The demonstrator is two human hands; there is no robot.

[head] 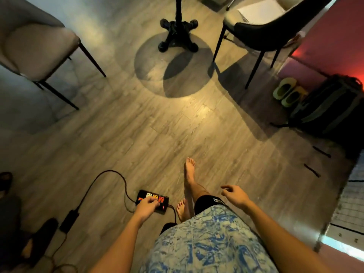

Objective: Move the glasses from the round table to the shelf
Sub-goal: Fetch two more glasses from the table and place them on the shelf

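Observation:
No glasses and no shelf are in view. The round table shows only as its black pedestal base [178, 35] at the top centre, with a round shadow on the wooden floor under it; the tabletop is out of frame. My left hand [146, 207] hangs low at the bottom centre with its fingers curled and nothing in it. My right hand [234, 196] is a little to the right, fingers loosely apart and empty. My bare feet are on the floor between the hands, one stepped forward toward the table.
A grey chair [35, 48] stands at the left, a dark chair [262, 34] at the right of the table base. A black power strip [152, 198] with cables lies by my left hand. A dark bag [327, 107] and green slippers [287, 93] sit at the right.

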